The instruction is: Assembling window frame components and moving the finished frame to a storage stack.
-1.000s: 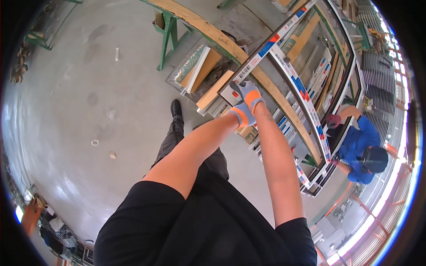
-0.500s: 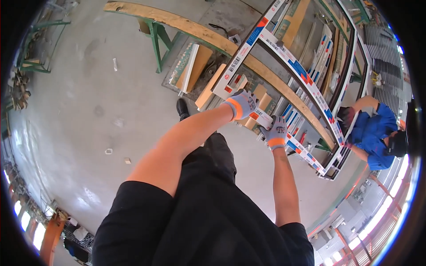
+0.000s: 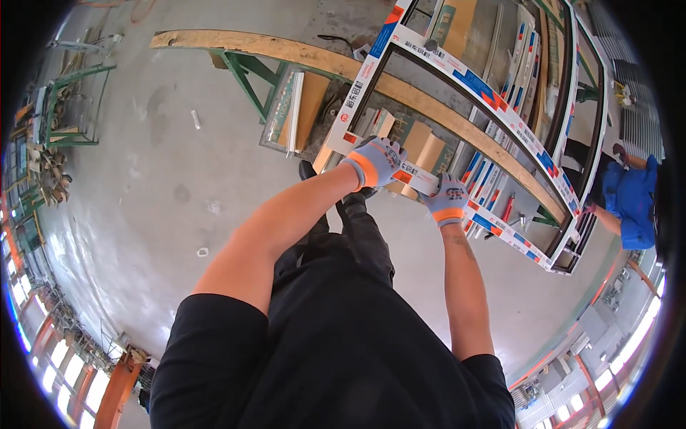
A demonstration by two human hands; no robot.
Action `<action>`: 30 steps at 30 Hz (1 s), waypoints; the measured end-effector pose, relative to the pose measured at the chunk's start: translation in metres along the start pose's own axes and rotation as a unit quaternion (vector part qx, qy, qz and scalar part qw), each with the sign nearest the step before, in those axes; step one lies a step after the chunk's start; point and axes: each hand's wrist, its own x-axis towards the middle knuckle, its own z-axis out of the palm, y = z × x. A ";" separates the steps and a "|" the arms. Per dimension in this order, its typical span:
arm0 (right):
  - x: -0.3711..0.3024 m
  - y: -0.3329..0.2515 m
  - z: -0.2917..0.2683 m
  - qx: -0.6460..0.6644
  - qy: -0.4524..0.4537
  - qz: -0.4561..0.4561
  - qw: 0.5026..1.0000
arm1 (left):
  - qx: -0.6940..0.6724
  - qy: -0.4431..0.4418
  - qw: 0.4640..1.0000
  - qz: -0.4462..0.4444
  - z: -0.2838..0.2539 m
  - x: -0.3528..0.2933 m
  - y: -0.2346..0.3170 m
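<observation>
Arms stretched forward, the 2 gloved hands curl around the near bar of the white-wrapped frame (image 3: pixel 416 176), the left hand (image 3: pixel 376 160) near its left corner, the right hand (image 3: pixel 446 197) farther right. The grips' undersides are hidden. The frame, over a wooden beam (image 3: pixel 461 127), is cut off at its far end.

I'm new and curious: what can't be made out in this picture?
In the head view:
Palm sides of left hand and right hand: hidden behind the hands' own backs.
Far end of the frame: cut off by the top edge.
Head of the co-worker: lost in the dark rim.
</observation>
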 end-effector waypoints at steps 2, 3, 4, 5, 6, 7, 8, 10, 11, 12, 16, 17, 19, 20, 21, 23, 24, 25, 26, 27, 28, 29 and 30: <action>-0.001 0.005 0.012 -0.019 0.057 -0.030 0.998 | 0.015 0.059 0.998 0.019 0.006 -0.005 0.000; 0.003 0.002 0.010 -0.004 0.025 -0.011 1.000 | 0.030 0.119 0.992 0.032 0.011 -0.012 0.002; 0.003 0.000 0.007 0.007 -0.003 0.012 1.000 | 0.046 0.181 0.981 0.050 0.016 -0.018 0.006; -0.001 -0.002 0.005 0.007 -0.003 0.014 1.000 | 0.056 0.307 0.949 0.055 0.042 -0.033 0.020; -0.006 -0.003 0.005 0.006 0.000 0.014 1.000 | 0.054 0.306 0.949 0.057 0.069 -0.055 0.035; -0.008 -0.004 0.007 0.007 0.003 0.012 1.000 | -0.021 0.278 0.956 0.087 0.093 -0.081 0.047; -0.010 0.001 0.014 0.005 0.002 0.017 1.000 | -0.096 0.248 0.956 0.122 0.106 -0.096 0.051; -0.013 0.009 0.024 -0.027 0.110 -0.044 0.993 | -0.169 0.082 0.978 -0.088 0.107 -0.105 0.044; -0.010 0.012 0.024 -0.029 0.109 -0.040 0.993 | -0.115 0.085 0.968 -0.207 0.138 -0.096 0.027; 0.003 0.000 0.013 0.005 0.042 -0.011 0.999 | -0.054 0.087 0.937 -0.335 0.177 -0.090 -0.002; -0.004 0.003 0.025 -0.002 0.029 0.011 1.000 | -0.139 0.148 0.867 -0.456 0.204 -0.059 -0.068; -0.007 0.008 0.028 -0.005 0.026 0.021 0.999 | -0.160 0.088 0.858 -0.480 0.200 -0.048 -0.074; 0.000 0.006 0.026 0.005 0.016 0.010 1.000 | -0.150 0.037 0.877 -0.455 0.220 -0.040 -0.092; 0.005 0.005 0.025 0.009 0.015 0.010 1.000 | -0.140 -0.013 0.892 -0.429 0.231 -0.037 -0.099; 0.010 0.007 0.022 0.018 -0.001 0.005 1.000 | -0.127 -0.076 0.899 -0.413 0.238 -0.024 -0.099; 0.008 0.022 0.031 0.003 0.068 -0.034 0.997 | -0.055 -0.093 0.914 -0.390 0.250 -0.005 -0.085; 0.011 0.028 0.032 0.002 0.066 -0.024 0.998 | 0.020 -0.104 0.920 -0.378 0.256 0.003 -0.081; 0.017 0.028 0.028 0.026 0.038 -0.022 0.999 | -0.040 -0.063 0.907 -0.415 0.261 0.007 -0.086; 0.023 0.029 0.027 0.052 0.012 -0.022 0.998 | -0.035 -0.066 0.909 -0.410 0.263 0.009 -0.095; 0.023 0.036 0.031 0.048 0.038 -0.034 0.998 | -0.069 -0.112 0.902 -0.411 0.262 0.014 -0.101; 0.024 0.043 0.032 0.050 0.037 -0.024 0.998 | -0.102 -0.158 0.893 -0.409 0.259 0.022 -0.101; 0.025 0.050 0.032 0.048 -0.009 -0.015 0.999 | -0.097 -0.161 0.896 -0.403 0.256 0.027 -0.097; 0.026 0.056 0.028 0.049 -0.054 -0.009 0.997 | -0.153 -0.098 0.893 -0.413 0.254 0.027 -0.092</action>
